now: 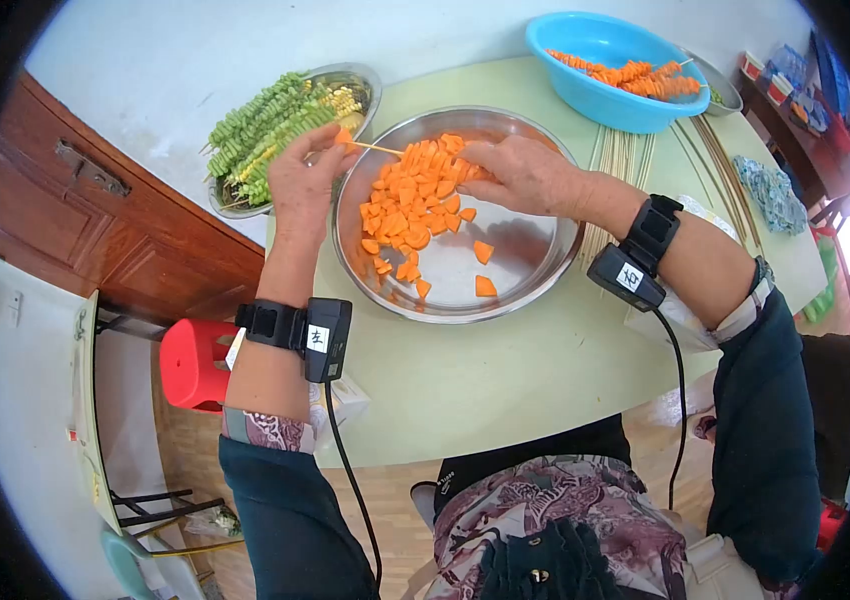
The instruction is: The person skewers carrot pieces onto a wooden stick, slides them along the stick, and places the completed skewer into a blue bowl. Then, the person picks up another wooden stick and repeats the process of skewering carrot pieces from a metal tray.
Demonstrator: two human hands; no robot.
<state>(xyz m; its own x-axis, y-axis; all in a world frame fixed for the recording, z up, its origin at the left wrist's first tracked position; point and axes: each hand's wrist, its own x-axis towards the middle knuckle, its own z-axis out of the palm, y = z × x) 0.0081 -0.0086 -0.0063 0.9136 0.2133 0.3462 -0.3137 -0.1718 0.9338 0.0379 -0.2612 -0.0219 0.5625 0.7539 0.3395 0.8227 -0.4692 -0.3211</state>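
Note:
My left hand (307,180) is raised at the left rim of a steel basin (535,275), its fingers pinched round a piece of carrot at the left end of a thin wooden skewer (377,148). The skewer runs rightward over the basin, and its other end meets the orange pieces, where I cannot tell it apart. Over the basin's right side, my right hand (525,175) has its fingers closed round carrot pieces in a row. Cut carrot pieces (410,205) are heaped in the left half of the basin; a few lie apart at the lower right.
Green and yellow skewered vegetables (275,125) fill a metal tray at the upper left. A blue basin (585,95) holds carrot skewers (655,80). Bare skewers (625,155) and a crumpled cloth (770,195) lie to the right. A red stool (190,365) stands left of the table (475,390).

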